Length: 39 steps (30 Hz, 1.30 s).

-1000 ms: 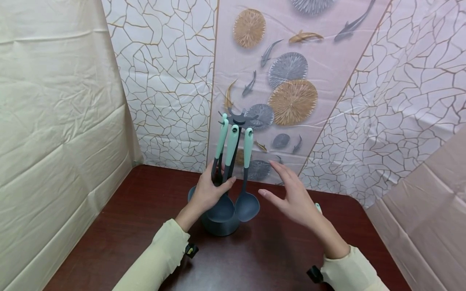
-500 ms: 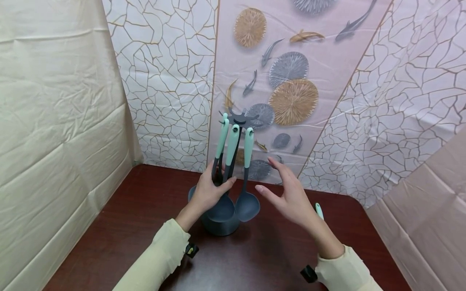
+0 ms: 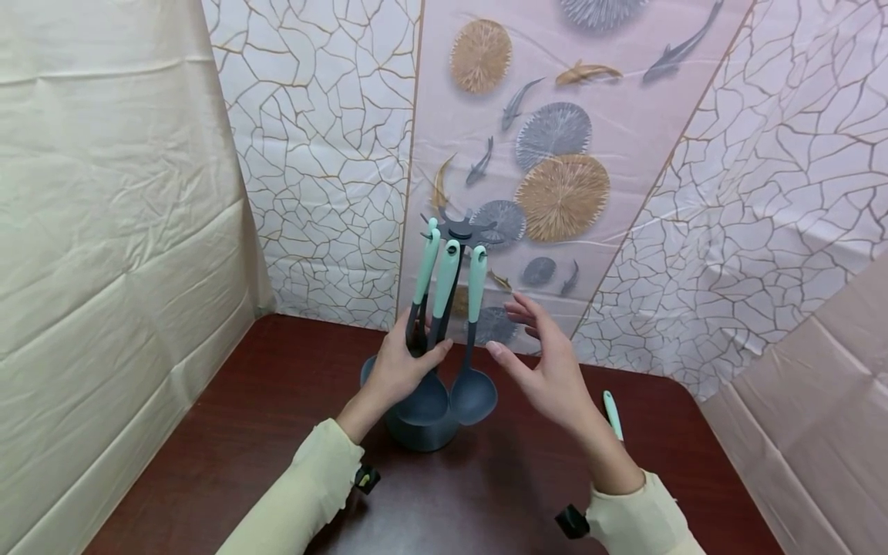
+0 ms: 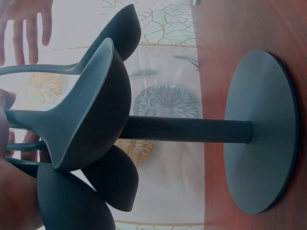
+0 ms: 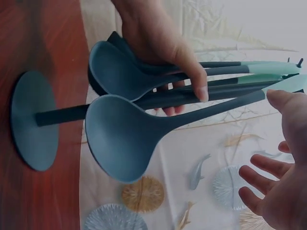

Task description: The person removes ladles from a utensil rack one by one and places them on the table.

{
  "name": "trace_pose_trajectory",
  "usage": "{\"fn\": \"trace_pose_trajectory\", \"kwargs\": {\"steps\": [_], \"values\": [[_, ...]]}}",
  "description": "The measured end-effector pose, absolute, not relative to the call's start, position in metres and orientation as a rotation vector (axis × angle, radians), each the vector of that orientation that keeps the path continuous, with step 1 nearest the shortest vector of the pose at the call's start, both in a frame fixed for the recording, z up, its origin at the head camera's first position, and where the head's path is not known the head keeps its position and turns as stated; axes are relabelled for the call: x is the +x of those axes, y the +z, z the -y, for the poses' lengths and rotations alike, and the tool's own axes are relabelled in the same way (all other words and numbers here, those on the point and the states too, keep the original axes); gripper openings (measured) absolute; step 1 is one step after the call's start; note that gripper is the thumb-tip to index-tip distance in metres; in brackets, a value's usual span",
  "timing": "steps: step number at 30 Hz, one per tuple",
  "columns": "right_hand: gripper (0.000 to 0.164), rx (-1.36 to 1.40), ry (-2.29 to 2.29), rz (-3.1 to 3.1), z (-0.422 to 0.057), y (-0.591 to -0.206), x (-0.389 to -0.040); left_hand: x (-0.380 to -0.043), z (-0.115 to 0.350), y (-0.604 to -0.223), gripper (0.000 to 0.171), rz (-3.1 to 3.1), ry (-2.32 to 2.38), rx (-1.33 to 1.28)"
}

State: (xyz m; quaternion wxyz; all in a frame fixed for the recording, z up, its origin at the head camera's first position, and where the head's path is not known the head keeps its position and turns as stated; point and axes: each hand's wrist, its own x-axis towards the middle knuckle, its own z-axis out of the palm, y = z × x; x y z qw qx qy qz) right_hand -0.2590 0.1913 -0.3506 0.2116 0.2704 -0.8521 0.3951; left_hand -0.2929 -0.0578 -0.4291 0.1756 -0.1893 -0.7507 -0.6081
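Plainly, the left hand [image 3: 401, 366] has its grip closed around the post of the utensil stand [image 4: 263, 143], along with some of the utensil shafts [image 3: 435, 327]; the stand rises upright from the desk [image 3: 486, 501]. The right hand [image 3: 551, 378] holds nothing, its grip wide and fingers loosely bent, just beside the rightmost ladle [image 3: 475, 397] (the head view shows a slight gap). Another mint handle [image 3: 613, 416] lies near the right forearm.

Fish-printed cloth [image 3: 548, 177] hangs behind a dark red, seemingly wooden table [image 3: 479, 493].
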Motion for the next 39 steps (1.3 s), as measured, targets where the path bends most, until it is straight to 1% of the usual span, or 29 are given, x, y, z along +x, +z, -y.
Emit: {"fn": "trace_pose_trajectory", "kwargs": {"steps": [12,31,39], "values": [[0.065,0.746,1.304,2.236,-0.181,-0.354,-0.26,-0.293,0.057,-0.429,0.036,2.118,-1.724,-0.552],[0.059,0.808,1.432,2.167,-0.157,-0.354,-0.264,-0.292,0.058,-0.427,0.038,2.117,-1.729,-0.545],[0.053,0.807,1.43,2.171,-0.151,-0.355,-0.262,-0.292,0.057,-0.429,0.037,2.104,-1.711,-0.551]]}}
